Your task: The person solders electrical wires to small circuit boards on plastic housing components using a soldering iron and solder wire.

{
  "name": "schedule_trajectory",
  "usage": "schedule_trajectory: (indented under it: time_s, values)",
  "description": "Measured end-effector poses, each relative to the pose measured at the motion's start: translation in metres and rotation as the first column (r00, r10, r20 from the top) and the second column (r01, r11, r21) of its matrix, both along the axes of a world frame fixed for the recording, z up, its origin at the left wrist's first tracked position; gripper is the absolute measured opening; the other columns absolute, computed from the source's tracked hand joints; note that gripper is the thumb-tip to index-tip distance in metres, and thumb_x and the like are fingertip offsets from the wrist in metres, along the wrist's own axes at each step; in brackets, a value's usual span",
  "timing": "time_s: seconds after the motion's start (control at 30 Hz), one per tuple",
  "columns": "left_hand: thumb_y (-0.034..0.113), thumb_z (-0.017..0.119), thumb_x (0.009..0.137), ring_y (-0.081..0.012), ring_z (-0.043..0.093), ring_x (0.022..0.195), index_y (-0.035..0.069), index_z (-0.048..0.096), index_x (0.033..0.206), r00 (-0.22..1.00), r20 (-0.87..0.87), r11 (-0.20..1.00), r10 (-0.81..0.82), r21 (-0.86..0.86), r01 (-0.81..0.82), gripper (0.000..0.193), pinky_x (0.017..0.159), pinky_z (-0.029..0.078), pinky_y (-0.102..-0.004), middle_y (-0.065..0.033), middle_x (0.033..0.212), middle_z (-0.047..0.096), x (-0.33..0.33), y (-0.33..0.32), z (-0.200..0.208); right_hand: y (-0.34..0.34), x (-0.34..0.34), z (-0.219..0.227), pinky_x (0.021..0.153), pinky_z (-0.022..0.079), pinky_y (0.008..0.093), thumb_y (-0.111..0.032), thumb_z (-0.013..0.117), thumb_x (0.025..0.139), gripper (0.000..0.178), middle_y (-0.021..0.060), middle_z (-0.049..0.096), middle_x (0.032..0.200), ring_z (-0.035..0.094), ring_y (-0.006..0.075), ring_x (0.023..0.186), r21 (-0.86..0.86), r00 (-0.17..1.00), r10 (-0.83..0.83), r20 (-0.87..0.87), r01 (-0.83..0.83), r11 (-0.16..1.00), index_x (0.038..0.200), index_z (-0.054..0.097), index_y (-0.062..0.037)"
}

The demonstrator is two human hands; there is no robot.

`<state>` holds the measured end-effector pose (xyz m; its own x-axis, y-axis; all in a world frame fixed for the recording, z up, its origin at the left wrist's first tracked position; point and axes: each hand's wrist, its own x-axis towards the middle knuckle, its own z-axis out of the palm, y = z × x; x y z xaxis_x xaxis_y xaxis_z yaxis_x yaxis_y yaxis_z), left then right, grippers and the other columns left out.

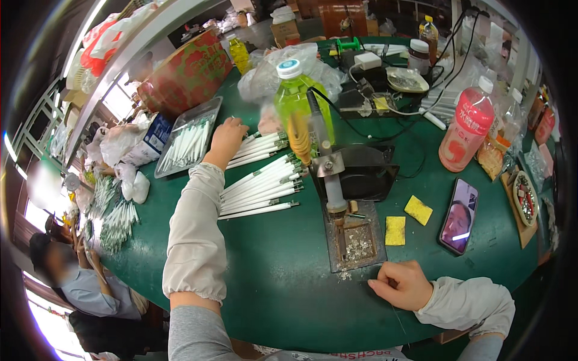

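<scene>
My left hand reaches to the far end of the white sticks, between them and a clear tray of similar sticks. Its fingers are bent and drawn together; what they hold, if anything, is hidden. The sticks lie fanned in rows, with dark green and metallic ends pointing right. My right hand rests closed on the table, just right of the soldering iron stand. A thin wire-like line runs below it; whether the hand grips it I cannot tell. The soldering iron is upright, clamped above the stand.
Two yellow sponges and a phone lie right of the stand. A green bottle and a pink bottle stand farther back. Cables cross the far table. At left, a person sits by more bundled sticks.
</scene>
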<state>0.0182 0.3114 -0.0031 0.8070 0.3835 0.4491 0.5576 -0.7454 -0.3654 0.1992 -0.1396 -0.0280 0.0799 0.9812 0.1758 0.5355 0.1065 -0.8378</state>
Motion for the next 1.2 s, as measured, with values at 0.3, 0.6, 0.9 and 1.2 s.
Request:
schedule_trajectory:
  time_s: [0.3, 0.6, 0.9, 1.2]
  values:
    - [0.007, 0.050, 0.074, -0.0275, 0.053, 0.090, 0.005, 0.052, 0.081, 0.977, -0.067, 0.966, -0.204, 0.148, 0.212, 0.008, 0.074, 0.044, -0.0366, -0.0109, 0.085, 0.055, -0.001, -0.066, 0.035, 0.004, 0.008, -0.003, 0.039, 0.036, 0.0312, -0.014, 0.066, 0.077, 0.026, 0.0055, 0.045, 0.047, 0.049, 0.0213, 0.040, 0.025, 1.000, 0.019, -0.019, -0.018, 1.000, 0.061, 0.047, -0.0064]
    - [0.007, 0.061, 0.075, -0.0310, 0.059, 0.067, 0.004, 0.056, 0.104, 0.879, -0.049, 0.481, -0.474, -0.851, 0.212, 0.030, 0.058, 0.047, -0.0382, -0.0127, 0.074, 0.060, -0.041, -0.269, 0.044, 0.002, 0.006, 0.008, 0.042, 0.039, 0.0321, -0.014, 0.064, 0.077, 0.017, 0.0056, 0.050, 0.053, 0.052, 0.0230, 0.046, -0.113, 0.996, 0.090, 0.018, -0.088, 0.990, 0.075, 0.049, -0.0067]
    - [0.011, 0.063, 0.080, -0.0266, 0.061, 0.066, 0.002, 0.058, 0.096, 0.899, 0.191, 0.028, -0.395, -0.975, 0.219, 0.018, 0.057, 0.047, -0.0318, -0.0115, 0.074, 0.061, -0.014, -0.301, 0.028, 0.017, -0.005, 0.036, 0.049, 0.043, 0.0248, -0.006, 0.063, 0.075, 0.015, 0.0030, 0.055, 0.064, 0.054, 0.0117, 0.056, -0.286, 0.941, 0.096, -0.325, -0.194, 0.938, 0.087, 0.054, -0.0032]
    - [0.004, 0.068, 0.076, -0.0127, 0.061, 0.063, 0.000, 0.058, 0.089, 0.945, 0.234, 0.031, -0.227, -0.969, 0.247, 0.017, 0.055, 0.046, -0.0246, -0.0068, 0.071, 0.061, -0.009, -0.307, 0.019, 0.025, -0.005, 0.030, 0.052, 0.042, 0.0208, -0.005, 0.062, 0.077, 0.014, -0.0003, 0.055, 0.071, 0.052, 0.0052, 0.065, -0.423, 0.780, -0.077, -0.621, -0.252, 0.870, 0.088, 0.054, -0.0025]
